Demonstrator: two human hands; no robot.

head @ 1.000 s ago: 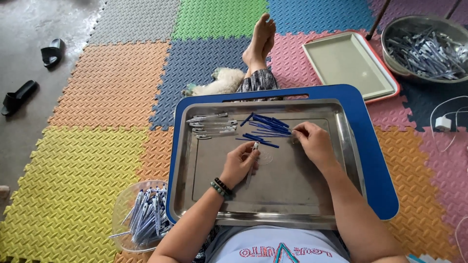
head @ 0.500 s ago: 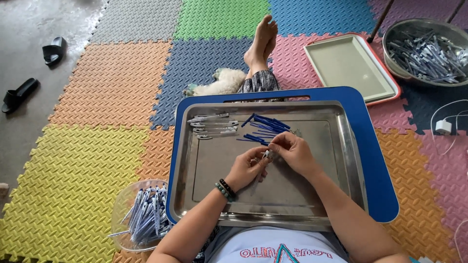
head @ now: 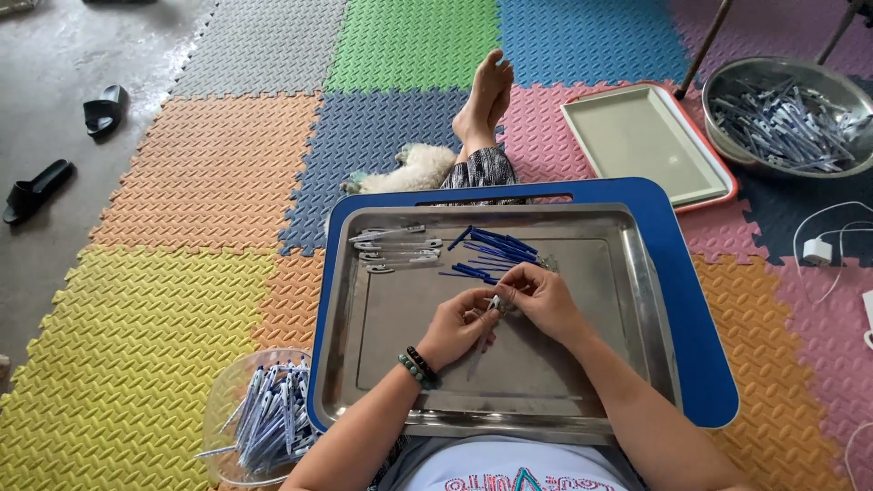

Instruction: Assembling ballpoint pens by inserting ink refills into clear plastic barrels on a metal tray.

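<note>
My left hand (head: 461, 325) and my right hand (head: 540, 297) meet over the middle of a steel tray (head: 637, 300) that rests on a blue lap board (head: 700, 327). Both pinch one small white-and-blue pen-like part (head: 492, 304) between their fingertips. A loose heap of thin blue sticks (head: 491, 250) lies just beyond my hands. Left of the heap, several white barrels (head: 393, 247) lie in a row on the tray.
A clear plastic bowl (head: 227, 400) of assembled white-and-blue pieces sits at my left. A steel basin (head: 789, 114) of parts and an empty pale tray (head: 641, 141) stand at the far right. White charger and cable (head: 818, 250) lie right; black sandals (head: 105, 109) far left.
My right hand left the blue sticks and came back to meet my left hand. Both hands now hold the small part together at the tray's middle.
</note>
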